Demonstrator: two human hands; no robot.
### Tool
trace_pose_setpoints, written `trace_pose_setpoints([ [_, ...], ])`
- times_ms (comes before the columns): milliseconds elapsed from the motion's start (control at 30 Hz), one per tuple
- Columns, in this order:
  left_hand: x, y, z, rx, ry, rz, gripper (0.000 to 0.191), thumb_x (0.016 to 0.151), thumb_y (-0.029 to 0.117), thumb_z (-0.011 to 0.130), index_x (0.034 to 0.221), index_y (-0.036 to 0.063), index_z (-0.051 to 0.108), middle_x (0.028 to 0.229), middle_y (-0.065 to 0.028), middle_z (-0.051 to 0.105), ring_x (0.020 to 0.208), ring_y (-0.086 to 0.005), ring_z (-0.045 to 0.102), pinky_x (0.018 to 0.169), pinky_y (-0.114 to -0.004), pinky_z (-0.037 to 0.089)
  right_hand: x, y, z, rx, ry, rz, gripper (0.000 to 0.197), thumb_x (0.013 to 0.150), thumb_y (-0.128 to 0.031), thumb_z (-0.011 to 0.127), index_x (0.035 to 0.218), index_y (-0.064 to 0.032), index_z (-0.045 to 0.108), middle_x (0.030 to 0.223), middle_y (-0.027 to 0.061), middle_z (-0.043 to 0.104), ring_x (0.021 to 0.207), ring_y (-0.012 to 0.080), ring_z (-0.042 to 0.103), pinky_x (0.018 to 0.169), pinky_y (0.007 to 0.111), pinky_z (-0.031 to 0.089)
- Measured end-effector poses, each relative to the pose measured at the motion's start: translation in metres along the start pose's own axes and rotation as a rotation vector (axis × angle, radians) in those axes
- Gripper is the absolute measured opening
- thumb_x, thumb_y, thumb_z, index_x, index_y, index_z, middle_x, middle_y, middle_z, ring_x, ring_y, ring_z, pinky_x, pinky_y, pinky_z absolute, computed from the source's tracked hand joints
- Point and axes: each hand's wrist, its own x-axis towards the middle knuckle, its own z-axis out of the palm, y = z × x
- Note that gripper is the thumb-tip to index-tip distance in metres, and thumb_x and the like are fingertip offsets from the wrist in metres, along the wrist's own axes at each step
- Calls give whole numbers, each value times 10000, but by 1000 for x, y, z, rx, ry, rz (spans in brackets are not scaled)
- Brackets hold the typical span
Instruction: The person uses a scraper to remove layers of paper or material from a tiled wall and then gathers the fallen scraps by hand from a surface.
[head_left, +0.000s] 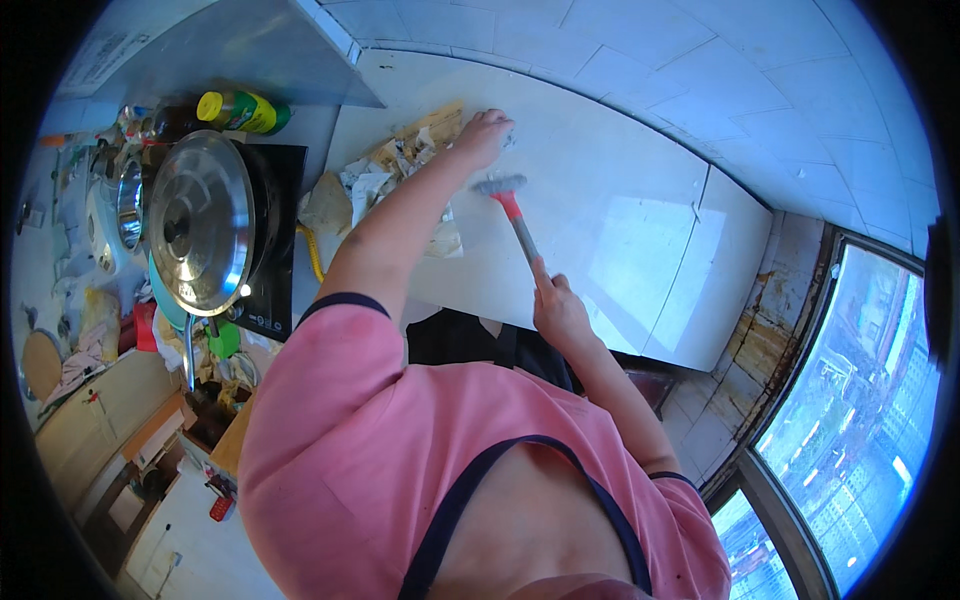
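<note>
My right hand (562, 311) grips the handle of a brush (525, 236) with a red neck and a grey, blurred head. The brush head rests on or just above the white countertop (570, 225), below my left hand. My left hand (484, 139) is over the countertop with its fingers curled, near small dark crumbs (510, 141); whether it holds anything is unclear. Left of that hand lies a pile of torn paper scraps (367, 187) with a brownish, printed-looking sheet (431, 127). My left forearm hides part of the pile.
To the left, a lidded pan (201, 225) sits on a black cooktop (281, 225), with a yellow-capped bottle (240, 111) behind it. A yellow coiled cord (311, 253) lies beside the cooktop. A tiled wall (637, 67) bounds the countertop's back; a window (847, 390) is at the right.
</note>
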Motion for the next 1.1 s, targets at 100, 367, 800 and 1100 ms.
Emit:
trace_pose_setpoints([
  [100,13,8,1,-3,-163,6,269,769,18,559,1025,59,630,1108,-116,562,1031,-313,531,930,-383,423,43,-5,0,6,55,51,546,867,-109,476,1382,-40,308,917,237,548,707,410,610,632,475,519],
  [367,0,-17,-42,-290,-131,-212,158,758,84,652,911,51,631,924,-115,598,846,-301,591,769,-361,485,58,6,-16,43,229,-229,522,844,-96,531,1351,-98,409,922,144,567,696,331,613,575,419,521],
  [800,-146,-20,-132,49,98,-371,96,757,97,608,839,51,629,862,-111,613,843,-296,584,740,-385,470,11,-32,-62,-301,310,-565,521,751,-40,550,1257,-165,540,884,51,520,723,189,578,537,312,508],
  [1100,-112,36,-92,-61,-13,-383,179,785,180,610,911,55,632,877,-76,615,925,-305,570,796,-417,450,-32,51,-37,195,-15,-31,505,812,-88,600,1305,-142,508,869,145,602,764,319,607,715,382,484],
])
